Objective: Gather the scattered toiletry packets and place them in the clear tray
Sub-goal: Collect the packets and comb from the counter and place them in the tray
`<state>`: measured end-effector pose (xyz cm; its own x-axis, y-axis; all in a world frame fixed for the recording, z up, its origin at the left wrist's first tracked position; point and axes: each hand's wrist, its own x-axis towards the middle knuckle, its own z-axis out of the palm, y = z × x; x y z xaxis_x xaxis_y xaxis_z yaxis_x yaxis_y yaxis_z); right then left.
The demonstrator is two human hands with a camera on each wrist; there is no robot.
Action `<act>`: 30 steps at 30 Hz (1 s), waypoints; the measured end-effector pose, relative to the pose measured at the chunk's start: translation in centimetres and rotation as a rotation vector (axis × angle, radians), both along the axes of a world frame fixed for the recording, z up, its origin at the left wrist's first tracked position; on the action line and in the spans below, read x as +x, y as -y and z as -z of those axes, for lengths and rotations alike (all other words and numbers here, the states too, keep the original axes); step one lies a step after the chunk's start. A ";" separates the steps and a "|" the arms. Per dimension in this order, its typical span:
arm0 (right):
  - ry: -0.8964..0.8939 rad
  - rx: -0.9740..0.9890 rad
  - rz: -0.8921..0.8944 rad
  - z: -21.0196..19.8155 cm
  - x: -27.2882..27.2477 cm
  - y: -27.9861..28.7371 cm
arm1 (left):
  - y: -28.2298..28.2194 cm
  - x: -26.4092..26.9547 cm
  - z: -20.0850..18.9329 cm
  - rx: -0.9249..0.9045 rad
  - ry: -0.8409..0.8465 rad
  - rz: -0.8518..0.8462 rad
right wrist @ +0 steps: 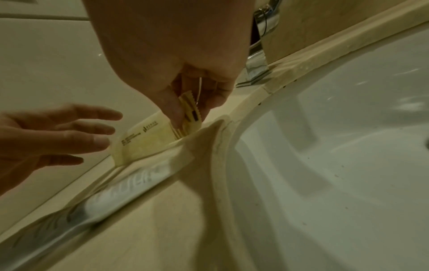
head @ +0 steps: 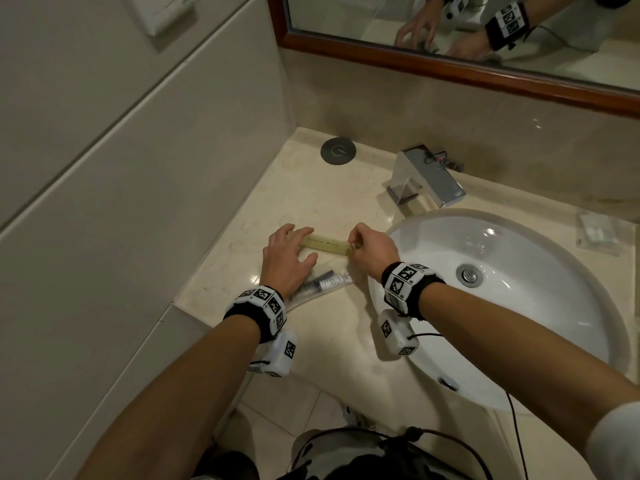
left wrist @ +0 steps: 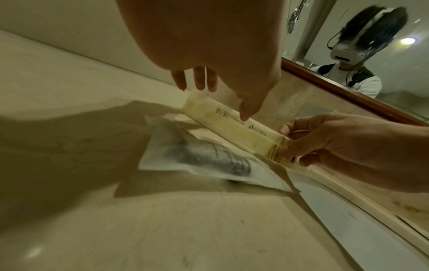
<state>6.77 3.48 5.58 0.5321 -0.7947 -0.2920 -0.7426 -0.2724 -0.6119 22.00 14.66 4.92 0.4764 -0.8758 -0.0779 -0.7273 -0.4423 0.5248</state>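
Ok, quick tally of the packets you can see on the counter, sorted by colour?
Yellow paper packet, pinched by the right hand, left hand open beside it: 1
Clear packet with dark contents: 1
Clear packet with white contents, far side of the sink: 1
Total: 3

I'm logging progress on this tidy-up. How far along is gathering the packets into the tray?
Early. Done: nothing visibly; the clear tray, right of the sink, holds something I can't identify. In hand: the right hand pinches one end of the yellow packet, while the left hand lies open over its other end. Left: the clear packet with dark contents lies on the counter, then carrying both to the tray.
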 end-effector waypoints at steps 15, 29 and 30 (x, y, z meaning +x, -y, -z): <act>0.223 0.090 0.004 -1.3 -1.8 0.5 | 1.0 -0.6 -1.8 0.102 0.041 0.138; 0.206 0.146 -0.057 -1.1 -1.4 -1.3 | -1.6 -0.7 -2.0 0.109 -0.188 0.111; 0.202 0.145 -0.062 -1.1 -1.3 -1.5 | -1.8 -0.6 -2.0 0.105 -0.205 0.103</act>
